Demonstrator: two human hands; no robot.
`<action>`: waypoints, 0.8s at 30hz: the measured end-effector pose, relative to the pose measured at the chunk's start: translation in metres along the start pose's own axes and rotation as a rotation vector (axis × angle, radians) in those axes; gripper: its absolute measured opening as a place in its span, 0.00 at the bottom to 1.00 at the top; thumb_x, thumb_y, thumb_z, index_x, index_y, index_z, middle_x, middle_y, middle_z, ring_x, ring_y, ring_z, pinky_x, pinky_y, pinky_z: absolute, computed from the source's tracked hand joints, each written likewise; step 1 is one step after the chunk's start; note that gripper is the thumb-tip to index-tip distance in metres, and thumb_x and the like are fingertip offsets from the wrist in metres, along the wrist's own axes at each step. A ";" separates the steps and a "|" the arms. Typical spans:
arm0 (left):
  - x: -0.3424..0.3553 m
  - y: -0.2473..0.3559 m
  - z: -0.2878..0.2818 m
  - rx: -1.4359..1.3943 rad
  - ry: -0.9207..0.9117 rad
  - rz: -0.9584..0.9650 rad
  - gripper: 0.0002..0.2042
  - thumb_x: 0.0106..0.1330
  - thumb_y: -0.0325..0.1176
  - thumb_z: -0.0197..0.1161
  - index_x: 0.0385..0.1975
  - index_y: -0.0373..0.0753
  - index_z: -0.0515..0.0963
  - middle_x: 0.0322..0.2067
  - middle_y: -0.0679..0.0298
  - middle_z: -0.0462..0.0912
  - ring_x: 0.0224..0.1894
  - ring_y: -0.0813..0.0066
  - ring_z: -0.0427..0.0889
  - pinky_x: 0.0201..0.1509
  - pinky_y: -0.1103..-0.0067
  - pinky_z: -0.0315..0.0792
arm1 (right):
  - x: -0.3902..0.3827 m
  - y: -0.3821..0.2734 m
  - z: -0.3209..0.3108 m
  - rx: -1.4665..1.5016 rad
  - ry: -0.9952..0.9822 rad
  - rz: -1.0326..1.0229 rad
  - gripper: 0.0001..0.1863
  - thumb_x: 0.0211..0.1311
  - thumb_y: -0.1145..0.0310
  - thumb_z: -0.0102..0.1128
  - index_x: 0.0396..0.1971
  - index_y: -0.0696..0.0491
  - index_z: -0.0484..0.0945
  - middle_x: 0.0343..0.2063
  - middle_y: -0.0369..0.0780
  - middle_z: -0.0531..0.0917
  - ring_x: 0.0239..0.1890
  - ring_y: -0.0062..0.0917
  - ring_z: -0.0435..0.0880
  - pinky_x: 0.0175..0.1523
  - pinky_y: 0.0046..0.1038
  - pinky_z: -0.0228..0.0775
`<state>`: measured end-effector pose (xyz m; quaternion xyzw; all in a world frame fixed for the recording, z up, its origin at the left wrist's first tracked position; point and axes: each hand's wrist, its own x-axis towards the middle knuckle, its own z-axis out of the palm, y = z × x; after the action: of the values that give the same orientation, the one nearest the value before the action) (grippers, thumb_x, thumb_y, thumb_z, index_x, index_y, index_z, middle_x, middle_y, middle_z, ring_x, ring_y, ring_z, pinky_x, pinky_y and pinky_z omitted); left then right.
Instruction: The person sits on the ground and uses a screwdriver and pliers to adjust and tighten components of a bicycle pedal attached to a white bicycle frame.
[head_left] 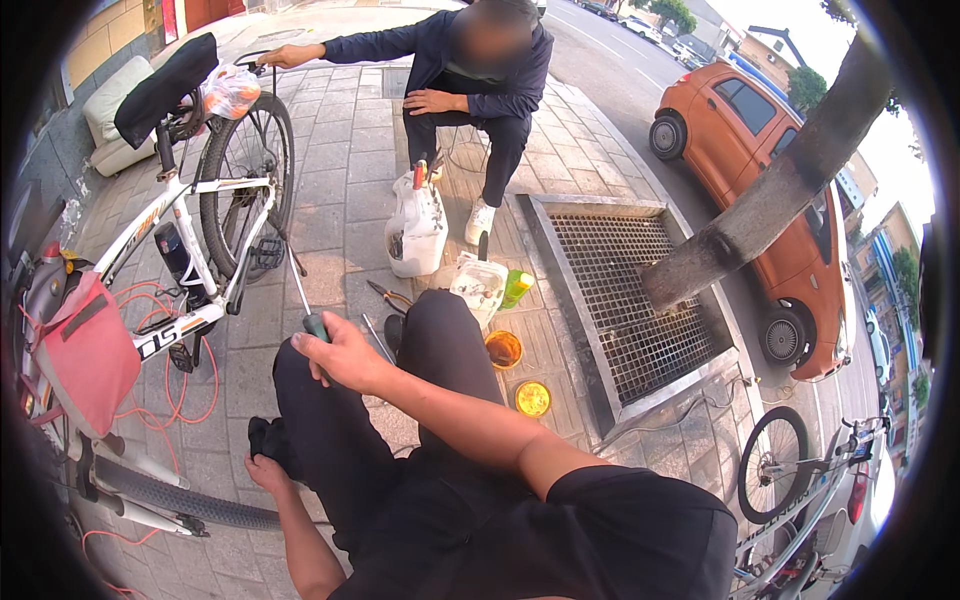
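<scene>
My right hand is closed around the dark green handle of a screwdriver. Its long metal shaft points up toward the rear wheel and pedal of a white bicycle; whether the tip touches the bicycle, I cannot tell. Down at the lower left, my left hand is closed at a lumpy black thing beside my leg, its fingers partly hidden. Pliers lie on the paving past my knees. A crouching person opposite stretches one hand to the bicycle and rests the other on a knee.
A white tub of tools and a smaller white container stand ahead, near a green packet, an amber cup and a yellow tin. Right are a tree grate, a tree and an orange car. A red hose loops left.
</scene>
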<state>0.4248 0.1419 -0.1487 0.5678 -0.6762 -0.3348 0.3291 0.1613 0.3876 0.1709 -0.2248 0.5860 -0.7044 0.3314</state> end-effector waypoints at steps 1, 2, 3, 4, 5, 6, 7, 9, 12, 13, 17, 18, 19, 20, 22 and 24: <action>0.007 0.035 -0.001 -0.076 0.042 0.031 0.23 0.73 0.35 0.48 0.60 0.26 0.77 0.55 0.44 0.82 0.57 0.58 0.82 0.66 0.66 0.72 | 0.010 0.005 0.004 0.034 -0.038 -0.004 0.16 0.76 0.58 0.64 0.39 0.55 0.71 0.23 0.35 0.78 0.20 0.19 0.78 0.23 0.26 0.71; 0.011 0.067 -0.004 -0.151 0.089 0.056 0.23 0.73 0.35 0.48 0.60 0.26 0.77 0.55 0.44 0.82 0.56 0.58 0.82 0.66 0.66 0.72 | 0.021 0.013 0.012 0.068 -0.082 -0.006 0.16 0.77 0.58 0.62 0.38 0.54 0.70 0.22 0.35 0.78 0.19 0.19 0.79 0.22 0.27 0.71; 0.013 0.104 -0.011 -0.258 0.053 0.064 0.23 0.74 0.35 0.48 0.60 0.26 0.77 0.54 0.46 0.82 0.55 0.59 0.82 0.65 0.67 0.73 | 0.032 0.021 0.021 0.068 -0.114 -0.011 0.16 0.78 0.58 0.61 0.39 0.55 0.69 0.23 0.35 0.78 0.20 0.19 0.80 0.22 0.26 0.71; 0.016 0.140 -0.021 -0.361 0.027 0.076 0.22 0.74 0.35 0.48 0.60 0.26 0.77 0.53 0.49 0.82 0.54 0.60 0.82 0.64 0.68 0.74 | 0.042 0.027 0.035 0.014 -0.117 0.032 0.17 0.80 0.57 0.60 0.49 0.57 0.72 0.27 0.36 0.80 0.20 0.18 0.80 0.25 0.25 0.73; 0.017 0.171 -0.024 -0.524 -0.019 0.065 0.22 0.75 0.34 0.48 0.60 0.27 0.77 0.53 0.51 0.82 0.53 0.62 0.82 0.63 0.69 0.75 | 0.049 0.038 0.044 -0.003 -0.132 0.026 0.19 0.80 0.57 0.60 0.56 0.57 0.72 0.29 0.36 0.81 0.21 0.18 0.81 0.24 0.25 0.73; 0.017 0.199 -0.026 -0.688 -0.068 0.057 0.21 0.75 0.34 0.49 0.60 0.27 0.77 0.53 0.54 0.82 0.53 0.64 0.82 0.61 0.71 0.76 | 0.055 0.046 0.052 -0.021 -0.145 0.018 0.23 0.80 0.56 0.61 0.62 0.57 0.72 0.31 0.37 0.81 0.22 0.18 0.81 0.24 0.25 0.73; 0.014 0.227 -0.033 -0.752 -0.088 0.122 0.20 0.75 0.32 0.49 0.60 0.28 0.77 0.53 0.56 0.82 0.52 0.66 0.82 0.60 0.72 0.76 | 0.056 0.041 0.062 0.053 -0.195 0.086 0.25 0.80 0.56 0.61 0.65 0.57 0.71 0.32 0.37 0.81 0.22 0.18 0.81 0.23 0.24 0.72; 0.014 0.260 -0.049 -0.750 -0.145 0.268 0.19 0.76 0.30 0.49 0.61 0.30 0.77 0.53 0.58 0.82 0.51 0.70 0.82 0.57 0.74 0.77 | 0.049 0.028 0.078 0.194 -0.292 0.241 0.30 0.79 0.56 0.62 0.71 0.56 0.68 0.33 0.37 0.81 0.23 0.19 0.81 0.21 0.24 0.71; 0.009 0.276 -0.058 -0.487 -0.218 0.504 0.20 0.77 0.30 0.49 0.64 0.29 0.75 0.56 0.57 0.82 0.53 0.71 0.82 0.61 0.73 0.76 | 0.050 0.039 0.090 0.077 -0.340 0.223 0.18 0.78 0.57 0.64 0.52 0.56 0.75 0.23 0.36 0.79 0.16 0.18 0.76 0.18 0.25 0.68; 0.008 0.273 -0.056 -0.585 -0.195 0.480 0.21 0.78 0.31 0.50 0.66 0.30 0.73 0.57 0.56 0.81 0.56 0.70 0.81 0.63 0.72 0.75 | 0.049 0.041 0.089 0.110 -0.303 0.226 0.16 0.77 0.58 0.66 0.40 0.55 0.74 0.17 0.33 0.75 0.13 0.17 0.72 0.17 0.25 0.66; 0.027 0.255 -0.059 -0.921 -0.199 0.099 0.23 0.82 0.39 0.51 0.71 0.33 0.69 0.63 0.54 0.79 0.63 0.68 0.80 0.69 0.70 0.74 | 0.044 0.044 0.091 0.164 -0.336 0.131 0.13 0.77 0.61 0.65 0.40 0.54 0.75 0.18 0.32 0.76 0.14 0.16 0.72 0.19 0.25 0.67; 0.044 0.225 -0.063 -0.923 -0.301 0.166 0.23 0.83 0.41 0.51 0.70 0.34 0.70 0.63 0.55 0.79 0.63 0.68 0.80 0.69 0.70 0.74 | 0.037 0.037 0.103 0.143 -0.382 0.083 0.12 0.77 0.61 0.65 0.40 0.54 0.75 0.18 0.32 0.75 0.15 0.15 0.72 0.19 0.24 0.67; 0.060 0.189 -0.060 -0.929 -0.411 0.234 0.24 0.83 0.43 0.51 0.70 0.35 0.70 0.63 0.55 0.79 0.62 0.68 0.80 0.68 0.70 0.75 | 0.032 0.038 0.116 0.117 -0.436 0.008 0.14 0.74 0.61 0.68 0.41 0.55 0.76 0.22 0.35 0.78 0.21 0.19 0.78 0.26 0.29 0.75; 0.073 0.158 -0.049 -0.943 -0.536 0.300 0.24 0.83 0.45 0.51 0.70 0.35 0.71 0.63 0.55 0.79 0.62 0.69 0.81 0.68 0.70 0.75 | 0.033 0.061 0.132 -0.164 -0.328 -0.426 0.18 0.70 0.61 0.70 0.47 0.57 0.76 0.34 0.44 0.81 0.30 0.34 0.86 0.38 0.40 0.81; 0.074 0.132 -0.051 -0.884 -0.659 0.269 0.23 0.82 0.43 0.53 0.68 0.35 0.71 0.62 0.56 0.80 0.61 0.69 0.81 0.67 0.70 0.75 | 0.005 0.060 0.151 -0.570 -0.319 -0.430 0.23 0.66 0.59 0.70 0.52 0.58 0.74 0.47 0.52 0.78 0.40 0.53 0.87 0.49 0.50 0.80; 0.067 0.133 -0.051 -0.829 -0.685 0.177 0.22 0.81 0.41 0.55 0.66 0.35 0.72 0.61 0.57 0.81 0.60 0.69 0.81 0.65 0.70 0.75 | -0.001 0.060 0.152 -0.618 -0.279 -0.398 0.25 0.66 0.59 0.67 0.54 0.59 0.71 0.50 0.56 0.75 0.41 0.59 0.85 0.48 0.53 0.80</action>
<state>0.3845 0.0893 -0.0059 0.1899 -0.6012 -0.7102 0.3133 0.2810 0.2799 0.1446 -0.5168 0.6648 -0.5079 0.1818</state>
